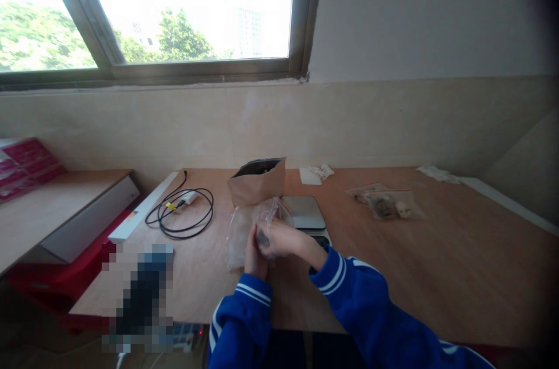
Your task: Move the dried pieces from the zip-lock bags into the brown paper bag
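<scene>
My left hand (255,257) is closed around the lower part of a clear zip bag (271,209), holding it up over the table. My right hand (279,237) reaches into the bag's mouth, its fingers curled and partly covered by the plastic. Something dark shows between the two hands, too small to name. Just left of my hands, another clear plastic bag (238,235) lies flat. Behind them stands an open brown kraft paper pouch (257,187). A kitchen scale (305,212) with a pale top sits right beside, partly hidden by my right forearm.
Filled zip bags (388,205) lie on the right of the wooden table (437,276). A coiled black cable (179,235) with a white adapter (189,198) is at left, near a blurred-out patch. Crumpled tissue (323,171) lies by the wall; a second table (65,197) stands farther left.
</scene>
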A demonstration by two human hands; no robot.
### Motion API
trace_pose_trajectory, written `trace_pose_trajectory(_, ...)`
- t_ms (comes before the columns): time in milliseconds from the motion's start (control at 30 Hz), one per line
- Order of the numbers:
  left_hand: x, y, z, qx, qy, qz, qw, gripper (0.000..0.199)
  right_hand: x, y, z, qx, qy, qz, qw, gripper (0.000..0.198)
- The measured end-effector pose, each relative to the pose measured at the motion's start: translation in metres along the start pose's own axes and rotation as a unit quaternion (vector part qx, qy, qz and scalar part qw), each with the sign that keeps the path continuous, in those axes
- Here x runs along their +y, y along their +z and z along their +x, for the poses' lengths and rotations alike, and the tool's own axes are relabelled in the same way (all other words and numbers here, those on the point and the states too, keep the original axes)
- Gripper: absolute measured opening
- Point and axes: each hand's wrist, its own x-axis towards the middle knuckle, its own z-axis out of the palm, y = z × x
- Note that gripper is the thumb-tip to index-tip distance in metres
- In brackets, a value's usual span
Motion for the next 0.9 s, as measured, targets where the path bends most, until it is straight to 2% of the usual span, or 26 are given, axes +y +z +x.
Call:
trace_pose_trajectory(167,0.0,0.0,0.0,0.007,0.008,0.014,1.0,0.032,0.003,0.002,0.002,-0.007,-0.028,-0.014,0.999,0.042)
trace_pose_trajectory(367,-0.002,0.002,-0.003,0.023,0.011,0.022,0.999,0.037,0.001,-0.004,0.003,-0.062,-0.055,-0.059,0.995,0.031)
trace_pose_trajectory(533,-0.002,0.0,-0.001,-0.004,-0.002,0.018,1.0,0.036,0.0,-0.005,0.001,-0.071,-0.017,-0.072,0.995,0.051)
trace_pose_trajectory(667,-0.001,-0.002,0.001,-0.029,-0.005,0.013,0.999,0.037,0.004,0.001,0.002,-0.047,-0.013,-0.064,0.997,0.068)
trace_pose_trajectory(733,-0.001,-0.002,0.001,-0.029,-0.012,0.01,0.999,0.04,0.006,0.004,0.003,-0.034,-0.027,-0.05,0.998,0.065)
trace_pose_trajectory(800,-0.001,-0.002,0.001,-0.026,-0.013,0.008,1.0,0.041,0.008,0.005,0.004,-0.03,-0.048,-0.035,0.998,0.054)
trace_pose_trajectory(900,-0.001,-0.002,0.002,-0.018,0.017,-0.001,1.0,0.038,0.01,0.003,0.004,-0.025,-0.061,0.002,0.998,0.039)
